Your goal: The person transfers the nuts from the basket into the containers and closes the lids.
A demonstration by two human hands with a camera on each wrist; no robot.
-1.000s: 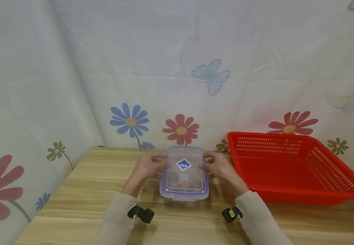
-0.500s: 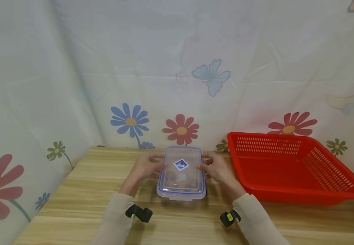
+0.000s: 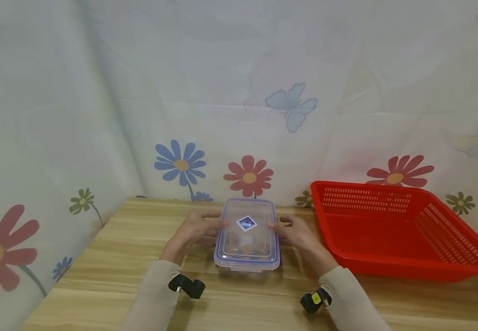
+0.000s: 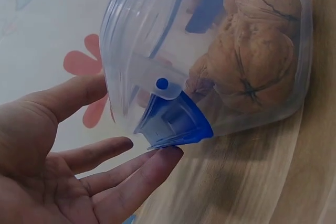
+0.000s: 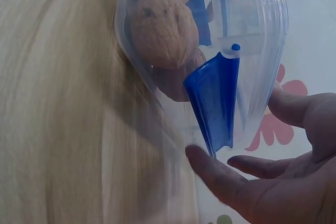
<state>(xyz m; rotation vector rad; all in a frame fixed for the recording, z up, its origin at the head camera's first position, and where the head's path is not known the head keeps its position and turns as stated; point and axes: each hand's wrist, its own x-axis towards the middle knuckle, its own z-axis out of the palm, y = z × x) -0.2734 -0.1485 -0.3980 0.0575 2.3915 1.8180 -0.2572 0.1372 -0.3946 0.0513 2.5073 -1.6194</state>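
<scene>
A clear plastic food container (image 3: 232, 246) with a blue-trimmed lid and diamond sticker (image 3: 247, 224) sits between both hands. Walnuts (image 4: 257, 66) show through its walls. My left hand (image 3: 195, 230) is at one long side, thumb at the lid edge and a straight fingertip touching the lower end of a blue side clip (image 4: 176, 119). On the opposite side, my right hand (image 3: 298, 234) lays its thumb on the lid edge, while a fingertip meets another blue clip (image 5: 215, 98). Both clips tilt outward from the walls. The fingers of both hands are spread and fairly straight.
A large red plastic basket (image 3: 392, 264) stands to the right of the container. Beneath everything is a wood-grain tabletop (image 3: 135, 257). A flowered cloth (image 3: 210, 115) hangs behind the table.
The container shifts slightly left on the table along with the left hand. The right hand's fingers spread a little farther from its side. The head view turns slightly.
</scene>
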